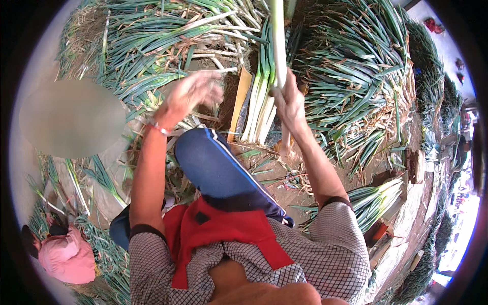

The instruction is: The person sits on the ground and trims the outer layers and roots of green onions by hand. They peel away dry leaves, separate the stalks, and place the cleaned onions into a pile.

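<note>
My right hand (291, 101) grips a thick, pale stalk of a Welsh onion or leek (279, 45), which rises past the top edge of the view. Motion blurs its lower end below the hand. Just left of that hand lies a bundle of white-and-green stalks (261, 106), roughly side by side, with a yellowish board (240, 101) along its left side. Over a loose pile of long onions (160, 42), my left hand (192, 93) is blurred, its fingers apart and holding nothing visible. A red band circles the left wrist.
A tall heap of green-leaved onions (350, 72) stands on the right. Another bundle (375, 202) lies near my right elbow. Leaf scraps litter the ground (274, 171). At lower left, a person in pink (68, 255) is among more onions. A blurred oval covers the left side.
</note>
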The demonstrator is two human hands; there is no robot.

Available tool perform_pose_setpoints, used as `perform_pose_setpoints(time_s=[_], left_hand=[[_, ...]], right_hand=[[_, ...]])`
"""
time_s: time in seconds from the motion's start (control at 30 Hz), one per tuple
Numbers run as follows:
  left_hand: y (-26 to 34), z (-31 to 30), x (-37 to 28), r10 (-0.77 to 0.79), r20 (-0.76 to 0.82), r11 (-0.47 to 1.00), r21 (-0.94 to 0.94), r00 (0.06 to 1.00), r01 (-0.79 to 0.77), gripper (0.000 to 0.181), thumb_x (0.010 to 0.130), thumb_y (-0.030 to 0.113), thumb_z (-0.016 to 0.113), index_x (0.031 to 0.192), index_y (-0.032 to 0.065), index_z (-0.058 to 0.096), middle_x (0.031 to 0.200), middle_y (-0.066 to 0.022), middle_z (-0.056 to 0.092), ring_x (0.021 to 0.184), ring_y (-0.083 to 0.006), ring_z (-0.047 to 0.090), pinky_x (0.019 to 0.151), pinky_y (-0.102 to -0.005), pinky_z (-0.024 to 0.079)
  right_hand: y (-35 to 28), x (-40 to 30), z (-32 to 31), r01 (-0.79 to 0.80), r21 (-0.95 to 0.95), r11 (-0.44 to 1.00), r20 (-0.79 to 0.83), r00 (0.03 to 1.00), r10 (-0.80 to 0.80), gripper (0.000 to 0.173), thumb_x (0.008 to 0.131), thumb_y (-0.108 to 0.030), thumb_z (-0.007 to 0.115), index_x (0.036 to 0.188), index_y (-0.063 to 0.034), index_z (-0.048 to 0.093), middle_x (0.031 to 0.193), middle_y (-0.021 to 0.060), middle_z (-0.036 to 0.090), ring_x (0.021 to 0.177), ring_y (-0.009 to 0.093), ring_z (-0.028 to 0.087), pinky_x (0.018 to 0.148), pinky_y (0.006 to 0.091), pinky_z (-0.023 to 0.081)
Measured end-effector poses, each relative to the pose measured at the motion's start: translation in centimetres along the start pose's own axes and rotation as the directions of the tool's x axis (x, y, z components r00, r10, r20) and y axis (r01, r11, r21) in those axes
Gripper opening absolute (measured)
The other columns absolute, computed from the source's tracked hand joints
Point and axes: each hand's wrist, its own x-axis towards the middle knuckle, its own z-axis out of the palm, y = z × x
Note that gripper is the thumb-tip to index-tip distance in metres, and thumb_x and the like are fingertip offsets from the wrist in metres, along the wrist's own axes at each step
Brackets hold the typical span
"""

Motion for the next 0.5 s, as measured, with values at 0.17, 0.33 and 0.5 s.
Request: perform_pose_setpoints(time_s=[0.17, 0.33, 0.5], left_hand=[[-6.0, -2.8, -3.8, -0.274, -0.114, 0.944, 0.156, 0.955, 0.29, 0.033, 0.091, 0.017, 0.046, 0.121, 0.0028, 0.047, 0.09, -0.0066, 0.06, 0.082, -0.0117, 0.059, 0.071, -0.0249, 0.049], [-9.8, -6.8, -9.5, -0.452, -0.214, 0.854, 0.179, 0.866, 0.489, 0.032, 0.091, 0.016, 0.047, 0.12, 0.0021, 0.048, 0.09, -0.0075, 0.062, 0.079, -0.0125, 0.059, 0.069, -0.0246, 0.047], [-12.2, -8.7, -14.7, -0.605, -0.264, 0.744, 0.146, 0.751, 0.651, 0.03, 0.091, 0.014, 0.046, 0.117, 0.0002, 0.048, 0.09, -0.0093, 0.063, 0.079, -0.0137, 0.06, 0.069, -0.0254, 0.048]], right_hand=[[21.1, 2.5, 4.8, -0.318, -0.412, 0.854, -0.218, 0.944, 0.247, 0.057, 0.084, -0.014, 0.052, 0.132, -0.0041, 0.022, 0.081, 0.024, 0.059, 0.066, 0.035, 0.061, 0.053, 0.0393, 0.047], [31.8, -7.0, 11.4, -0.714, -0.295, 0.635, -0.293, 0.7, 0.651, 0.043, 0.085, -0.017, 0.046, 0.121, 0.0013, 0.031, 0.085, 0.0297, 0.058, 0.083, 0.046, 0.056, 0.074, 0.0488, 0.043], [33.1, -7.7, 10.2, -0.457, -0.251, 0.853, -0.336, 0.868, 0.366, 0.039, 0.083, -0.008, 0.054, 0.118, -0.0008, 0.039, 0.077, 0.0245, 0.057, 0.073, 0.043, 0.056, 0.061, 0.04, 0.045]])
